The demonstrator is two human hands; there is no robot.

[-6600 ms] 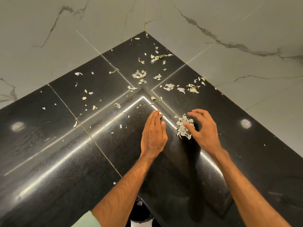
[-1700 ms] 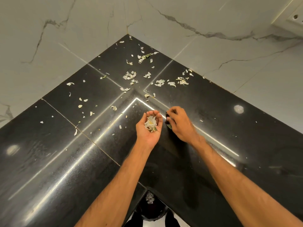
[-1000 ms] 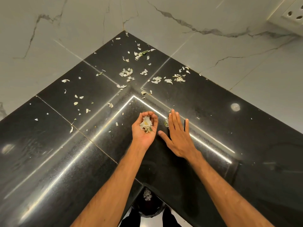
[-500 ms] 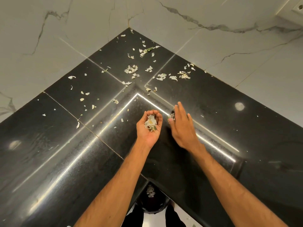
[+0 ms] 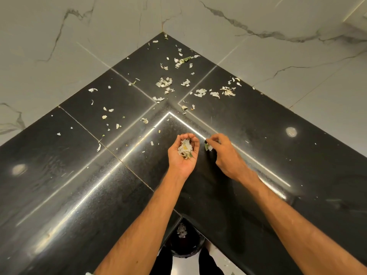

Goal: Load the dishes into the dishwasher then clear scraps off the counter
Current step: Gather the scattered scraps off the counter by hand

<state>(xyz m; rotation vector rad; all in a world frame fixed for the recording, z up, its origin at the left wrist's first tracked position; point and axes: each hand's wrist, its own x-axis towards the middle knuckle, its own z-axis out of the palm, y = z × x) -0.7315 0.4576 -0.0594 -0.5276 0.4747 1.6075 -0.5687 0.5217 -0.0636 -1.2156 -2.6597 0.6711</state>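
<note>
My left hand [image 5: 183,153] is palm up over the middle of the black corner counter [image 5: 258,120], cupped around a small pile of pale scraps [image 5: 185,148]. Just to its right, my right hand [image 5: 223,153] pinches a few scraps with a green leaf bit [image 5: 208,146] between thumb and fingers, a little above the counter. Several loose scraps [image 5: 164,82] lie scattered toward the back corner, and more scraps [image 5: 107,114] lie on the left run.
Marble-look walls [image 5: 99,26] close in the corner on both sides. Below the counter's inner edge stands a dark bin [image 5: 183,243] with some scraps inside. The counter surface is glossy with light reflections.
My right hand went from lying flat on the counter to curling and lifting a pinch of scraps beside my left hand. My left hand stays cupped with its pile.
</note>
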